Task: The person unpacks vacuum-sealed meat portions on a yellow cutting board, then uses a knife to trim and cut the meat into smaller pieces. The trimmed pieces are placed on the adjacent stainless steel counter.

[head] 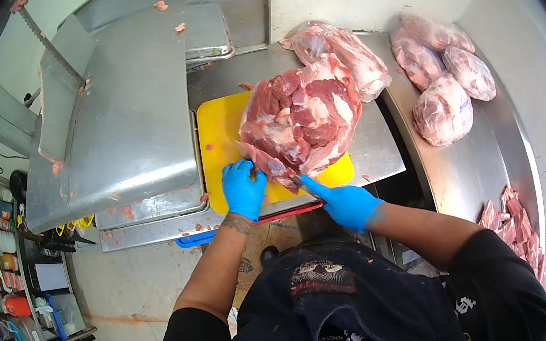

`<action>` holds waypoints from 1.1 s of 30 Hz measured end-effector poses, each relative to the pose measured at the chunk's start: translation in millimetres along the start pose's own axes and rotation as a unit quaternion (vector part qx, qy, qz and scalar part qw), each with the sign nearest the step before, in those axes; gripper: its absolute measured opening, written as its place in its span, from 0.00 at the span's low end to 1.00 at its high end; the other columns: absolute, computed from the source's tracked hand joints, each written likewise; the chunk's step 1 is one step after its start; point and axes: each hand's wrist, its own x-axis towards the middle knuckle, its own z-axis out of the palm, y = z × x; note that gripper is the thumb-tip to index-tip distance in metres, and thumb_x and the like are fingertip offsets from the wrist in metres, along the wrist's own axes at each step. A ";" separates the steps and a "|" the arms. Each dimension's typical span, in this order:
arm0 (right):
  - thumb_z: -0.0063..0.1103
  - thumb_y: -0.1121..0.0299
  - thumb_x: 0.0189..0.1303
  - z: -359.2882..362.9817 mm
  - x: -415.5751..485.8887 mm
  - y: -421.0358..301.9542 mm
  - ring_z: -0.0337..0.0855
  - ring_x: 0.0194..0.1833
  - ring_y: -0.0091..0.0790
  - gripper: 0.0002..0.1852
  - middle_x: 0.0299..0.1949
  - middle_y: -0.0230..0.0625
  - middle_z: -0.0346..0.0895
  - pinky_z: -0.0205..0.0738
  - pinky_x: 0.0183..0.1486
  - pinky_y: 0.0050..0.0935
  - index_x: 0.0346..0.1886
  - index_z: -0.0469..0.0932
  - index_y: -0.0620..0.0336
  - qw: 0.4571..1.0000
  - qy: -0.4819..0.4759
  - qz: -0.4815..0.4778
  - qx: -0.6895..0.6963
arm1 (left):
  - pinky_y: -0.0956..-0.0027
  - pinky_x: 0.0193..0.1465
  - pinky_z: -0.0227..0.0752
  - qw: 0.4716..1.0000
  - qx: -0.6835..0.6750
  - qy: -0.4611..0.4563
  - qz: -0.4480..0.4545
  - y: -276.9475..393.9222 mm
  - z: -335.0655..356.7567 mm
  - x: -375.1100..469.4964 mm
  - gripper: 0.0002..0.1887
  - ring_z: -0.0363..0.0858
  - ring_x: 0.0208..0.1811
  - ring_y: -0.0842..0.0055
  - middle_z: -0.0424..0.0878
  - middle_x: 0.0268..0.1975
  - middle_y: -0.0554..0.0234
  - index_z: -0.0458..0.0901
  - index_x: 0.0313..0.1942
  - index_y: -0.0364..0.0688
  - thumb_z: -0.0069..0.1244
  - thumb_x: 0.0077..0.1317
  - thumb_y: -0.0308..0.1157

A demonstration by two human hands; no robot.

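Observation:
A large cut of raw meat point(304, 115), dark red with pale fat, lies on a yellow cutting board point(216, 126). My left hand point(244, 187), in a blue glove, rests at the meat's near left edge, its fingers curled by a loose flap point(272, 163). In my right hand point(351, 204), also gloved in blue, is a knife point(308, 187), the index finger laid along it. The blade meets the near edge of the meat, and its tip is hidden there.
A band saw blade point(51, 47) rises at the left above its steel table point(133, 116). Plastic-wrapped meat point(341, 57) sits behind the board. More wrapped pieces point(442, 109) and loose meat strips point(513, 233) lie on the steel counter point(470, 156) at the right.

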 end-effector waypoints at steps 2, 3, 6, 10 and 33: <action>0.51 0.72 0.67 9.5 32.5 -4.3 0.86 0.33 0.60 0.47 0.32 0.59 0.84 0.79 0.39 0.56 0.86 0.39 0.37 1.000 0.011 -0.001 0.013 | 0.51 0.51 0.74 0.999 0.015 0.024 -0.022 -0.3 4.8 3.2 0.08 0.79 0.46 0.52 0.86 0.40 0.53 0.85 0.35 0.39 0.60 0.57 0.32; 0.52 0.73 0.67 14.1 47.6 -9.4 0.86 0.33 0.60 0.48 0.32 0.59 0.84 0.79 0.39 0.56 0.86 0.39 0.38 1.000 0.022 0.000 0.016 | 0.51 0.51 0.74 0.999 0.004 -0.041 0.008 1.0 6.9 4.1 0.07 0.79 0.46 0.51 0.85 0.39 0.52 0.85 0.34 0.39 0.60 0.58 0.32; 0.53 0.74 0.66 13.6 69.5 -13.3 0.86 0.33 0.60 0.49 0.32 0.58 0.84 0.79 0.39 0.56 0.86 0.39 0.39 0.999 0.046 0.006 0.021 | 0.50 0.49 0.74 0.992 -0.050 -0.088 0.078 12.5 7.6 4.2 0.06 0.80 0.46 0.50 0.84 0.36 0.50 0.85 0.31 0.39 0.59 0.61 0.32; 0.53 0.76 0.63 -3.5 54.6 -0.8 0.87 0.34 0.59 0.51 0.35 0.59 0.85 0.80 0.39 0.54 0.86 0.39 0.36 0.999 0.048 0.004 -0.023 | 0.50 0.50 0.76 0.994 -0.047 -0.062 -0.078 19.7 -6.4 21.7 0.09 0.82 0.45 0.48 0.86 0.40 0.48 0.85 0.41 0.37 0.58 0.63 0.32; 0.50 0.78 0.60 -6.7 106.9 -18.8 0.88 0.36 0.59 0.52 0.39 0.59 0.85 0.81 0.38 0.52 0.86 0.41 0.32 0.996 0.079 -0.030 -0.014 | 0.61 0.40 0.80 0.901 -0.193 -0.079 -0.380 -80.1 51.6 49.5 0.20 0.86 0.38 0.65 0.86 0.39 0.53 0.80 0.52 0.32 0.57 0.64 0.35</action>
